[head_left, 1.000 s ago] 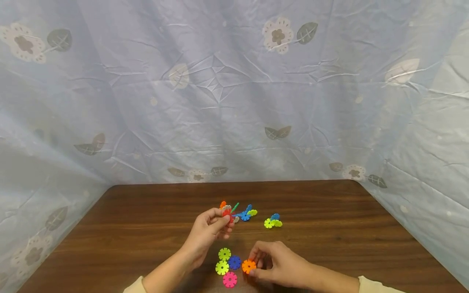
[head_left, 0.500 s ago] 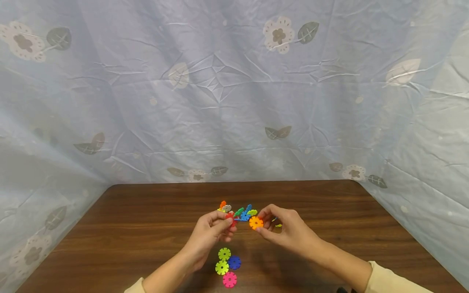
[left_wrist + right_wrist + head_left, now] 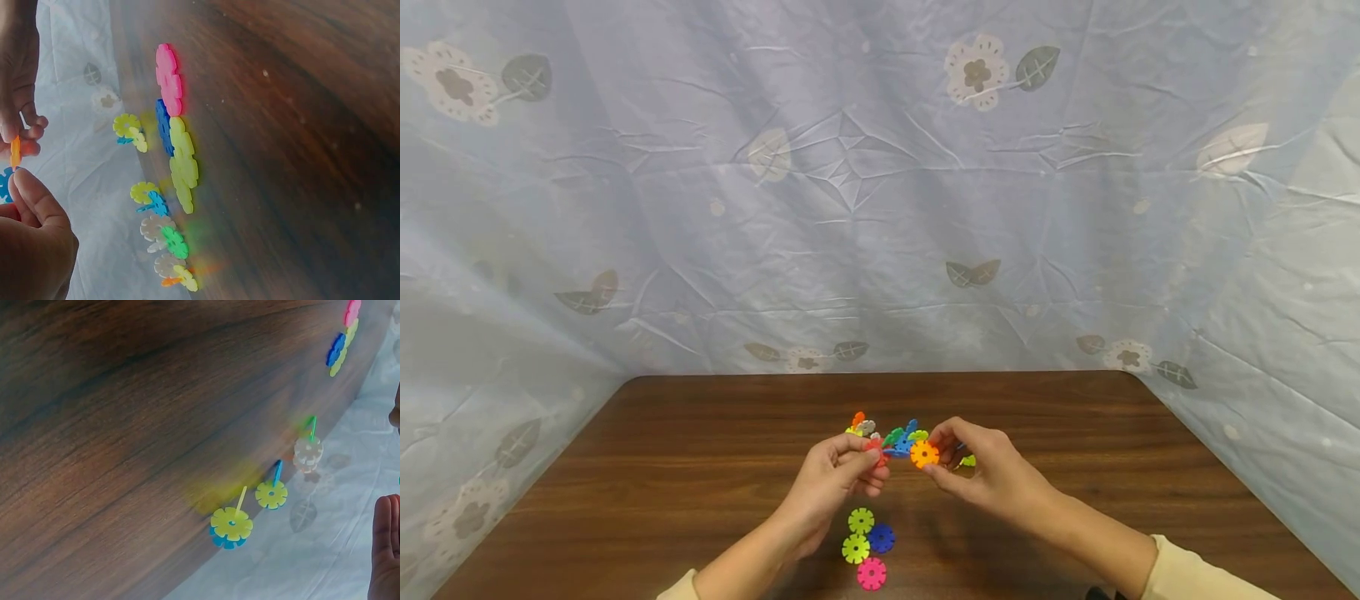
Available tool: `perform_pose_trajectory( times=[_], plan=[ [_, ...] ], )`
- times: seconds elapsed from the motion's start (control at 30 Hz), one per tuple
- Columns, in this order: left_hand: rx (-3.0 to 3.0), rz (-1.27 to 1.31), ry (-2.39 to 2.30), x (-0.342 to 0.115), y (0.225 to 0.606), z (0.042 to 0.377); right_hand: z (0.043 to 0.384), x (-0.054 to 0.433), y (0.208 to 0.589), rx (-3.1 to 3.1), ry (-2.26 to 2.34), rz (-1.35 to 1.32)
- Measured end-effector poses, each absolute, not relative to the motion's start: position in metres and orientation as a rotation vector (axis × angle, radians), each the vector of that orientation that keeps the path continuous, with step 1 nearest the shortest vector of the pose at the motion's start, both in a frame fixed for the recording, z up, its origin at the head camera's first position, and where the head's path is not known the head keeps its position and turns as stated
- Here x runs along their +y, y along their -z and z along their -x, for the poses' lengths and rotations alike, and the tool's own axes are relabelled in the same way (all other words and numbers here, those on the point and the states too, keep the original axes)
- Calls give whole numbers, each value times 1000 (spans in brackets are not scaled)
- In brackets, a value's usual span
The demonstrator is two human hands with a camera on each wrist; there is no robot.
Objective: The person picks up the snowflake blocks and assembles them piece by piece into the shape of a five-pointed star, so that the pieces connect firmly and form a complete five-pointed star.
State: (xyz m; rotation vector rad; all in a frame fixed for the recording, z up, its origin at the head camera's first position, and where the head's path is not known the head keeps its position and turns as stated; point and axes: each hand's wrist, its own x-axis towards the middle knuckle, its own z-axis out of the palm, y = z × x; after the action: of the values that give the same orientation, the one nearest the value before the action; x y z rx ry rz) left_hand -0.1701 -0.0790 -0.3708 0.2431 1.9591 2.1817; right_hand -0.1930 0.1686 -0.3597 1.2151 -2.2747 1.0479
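Between thumb and fingers, my left hand (image 3: pixel 835 477) pinches a red notched disc (image 3: pixel 876 452), held above the table. A blue disc (image 3: pixel 897 454), seen nearly edge-on, reaches from the red one toward the right. My right hand (image 3: pixel 981 467) pinches an orange notched disc (image 3: pixel 924 454) by its right side, close to the blue disc. In the left wrist view the orange disc (image 3: pixel 15 152) shows edge-on right at the left hand's fingertips, with the blue disc (image 3: pixel 6 186) just below. The right wrist view catches only parts of hands at its right edge.
Loose flat discs lie nearer the person: two yellow-green (image 3: pixel 855 548), one dark blue (image 3: pixel 882 537) and one pink (image 3: pixel 872 573). Small joined disc clusters stand farther back, including a yellow and blue one (image 3: pixel 231 525) partly behind the right hand. A patterned curtain (image 3: pixel 850 250) surrounds the wooden table (image 3: pixel 700 442).
My right hand has lifted the orange disc off the table and brought it forward beside the left hand. The left hand has shifted slightly right, still holding the red disc.
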Motion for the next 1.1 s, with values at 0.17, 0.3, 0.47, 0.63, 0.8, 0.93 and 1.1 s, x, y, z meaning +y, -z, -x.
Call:
perform_pose_trajectory(
  times=[0.17,0.3,0.47,0.63,0.8,0.93,1.1],
  plan=[
    [1937,-242,-2192,-78,370,170,193,166,360,-2277,-1058,-1224],
    [1909,-234,-2203,-78,371,169,191,165,360,-2287,-1085,-1202],
    [1879,-245,-2222,-77,371,168,190,165,361,-2310,-1101,-1192],
    [1861,-225,-2241,-76,369,167,189,167,361,-2306,-1091,-1211],
    [1831,-226,-2258,-75,368,165,186,169,362,-2276,-1046,-1277],
    [1795,-241,-2272,-75,368,164,186,171,364,-2263,-1065,-1289],
    [1740,-252,-2285,-76,368,163,185,172,368,-2246,-1274,-1259]
  ],
)
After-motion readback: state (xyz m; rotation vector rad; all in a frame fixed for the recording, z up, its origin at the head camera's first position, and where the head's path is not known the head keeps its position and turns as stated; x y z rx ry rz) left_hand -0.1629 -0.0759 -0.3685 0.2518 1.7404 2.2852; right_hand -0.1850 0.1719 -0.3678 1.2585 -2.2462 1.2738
